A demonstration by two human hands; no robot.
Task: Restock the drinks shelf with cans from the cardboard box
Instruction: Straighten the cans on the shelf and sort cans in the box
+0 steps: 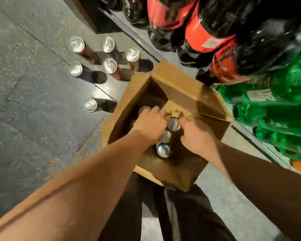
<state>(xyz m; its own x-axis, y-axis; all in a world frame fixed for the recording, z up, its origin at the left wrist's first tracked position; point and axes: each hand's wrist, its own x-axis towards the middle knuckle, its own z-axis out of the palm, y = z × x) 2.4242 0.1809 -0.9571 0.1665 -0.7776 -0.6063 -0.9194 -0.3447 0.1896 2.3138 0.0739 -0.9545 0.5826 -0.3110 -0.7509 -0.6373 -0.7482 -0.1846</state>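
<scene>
At the bottom, the person's legs in dark trousers point(129, 206) stand just behind the cardboard box point(163, 173), which sits open on the grey floor point(33, 101). Both forearms reach down into the box. The left hand point(149, 126) has its fingers curled downward among the cans point(163, 150). The right hand point(196, 136) is bent close to the furthest of 3 visible tops. The picture is blurred, so I cannot tell whether either hand really holds a can.

Left of the box, 6 other cans point(109, 65) stand upright on the floor, 1 near the box and 5 in a group further away. Beyond the box, to the right, the low drinks shelf point(243, 132) carries dark bottles with red labels point(207, 37) and green bottles point(276, 108).
</scene>
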